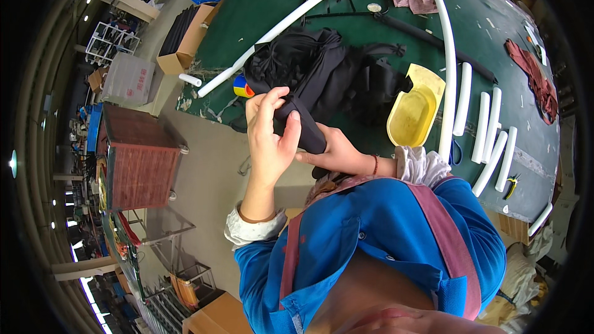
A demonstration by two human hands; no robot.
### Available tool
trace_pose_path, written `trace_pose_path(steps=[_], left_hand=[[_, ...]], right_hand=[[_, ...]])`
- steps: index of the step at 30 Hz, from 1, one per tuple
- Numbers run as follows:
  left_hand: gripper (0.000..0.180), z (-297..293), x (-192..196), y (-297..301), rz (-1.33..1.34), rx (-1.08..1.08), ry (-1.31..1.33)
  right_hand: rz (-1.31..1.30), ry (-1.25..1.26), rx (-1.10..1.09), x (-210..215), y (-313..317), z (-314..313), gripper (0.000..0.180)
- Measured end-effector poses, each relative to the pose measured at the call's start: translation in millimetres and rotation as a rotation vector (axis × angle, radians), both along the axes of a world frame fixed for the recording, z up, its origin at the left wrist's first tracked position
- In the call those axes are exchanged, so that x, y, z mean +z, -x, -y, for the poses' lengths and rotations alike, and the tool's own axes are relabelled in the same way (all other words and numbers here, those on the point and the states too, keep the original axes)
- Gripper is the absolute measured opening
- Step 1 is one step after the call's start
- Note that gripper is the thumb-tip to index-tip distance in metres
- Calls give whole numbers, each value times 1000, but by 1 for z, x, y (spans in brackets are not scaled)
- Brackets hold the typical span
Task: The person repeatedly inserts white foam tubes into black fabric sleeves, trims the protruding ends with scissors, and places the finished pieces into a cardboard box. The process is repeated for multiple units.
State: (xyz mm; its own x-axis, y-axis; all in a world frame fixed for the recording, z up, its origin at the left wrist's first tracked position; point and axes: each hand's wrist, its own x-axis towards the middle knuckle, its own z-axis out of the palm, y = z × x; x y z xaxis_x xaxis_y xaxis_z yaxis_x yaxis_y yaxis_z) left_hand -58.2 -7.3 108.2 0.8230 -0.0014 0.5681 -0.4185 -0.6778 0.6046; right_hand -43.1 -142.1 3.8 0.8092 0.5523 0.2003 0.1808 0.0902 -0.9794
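Note:
A thick black padded, tube-like piece point(309, 131) slants between my hands in front of my body. My left hand point(271, 128) is at its upper left side, with fingers curled and the thumb against the black surface. Around the lower end closes my right hand point(339, 150), thumb beneath and fingers behind. Just beyond, a heap of black fabric point(309, 55) with straps lies on the green table point(235, 25). Whether the piece joins this heap I cannot tell. A blue, yellow and red roll point(243, 86) sits at the heap's left edge.
To the right lie a yellow plastic tray point(413, 114), several short white tubes point(481, 127) and yellow-handled pliers point(511, 187). Long white tubes point(291, 17) cross the table. Red-brown cloth point(535, 83) rests farther right. Off the table's left side stands a wooden cart point(141, 173).

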Motion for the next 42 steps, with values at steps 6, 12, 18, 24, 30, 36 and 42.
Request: trace_pose_path(steps=[6,12,18,24,30,36,42], left_hand=[[43,-4,0,-2,-12,-32,-21],[42,-3,-15,0,88,85,-36],[106,14,-46,16,270,82,167],[65,10,-105,69,-183,131,460],[51,-23,-116,176,-249,809,-27],[39,-84,-158,326,-590,1174,-481],[74,-114,-235,362,-1597,1338,-226]], right_hand=[[2,-9,10,2,1,1,49],[-62,-68,-19,0,-1,-5,48],[-131,-89,14,0,-10,-1,16],[137,0,356,-39,3,-9,28],[379,343,695,-49,15,-13,52],[194,376,442,-67,-13,23,38],[244,468,79,-65,-45,105,29]])
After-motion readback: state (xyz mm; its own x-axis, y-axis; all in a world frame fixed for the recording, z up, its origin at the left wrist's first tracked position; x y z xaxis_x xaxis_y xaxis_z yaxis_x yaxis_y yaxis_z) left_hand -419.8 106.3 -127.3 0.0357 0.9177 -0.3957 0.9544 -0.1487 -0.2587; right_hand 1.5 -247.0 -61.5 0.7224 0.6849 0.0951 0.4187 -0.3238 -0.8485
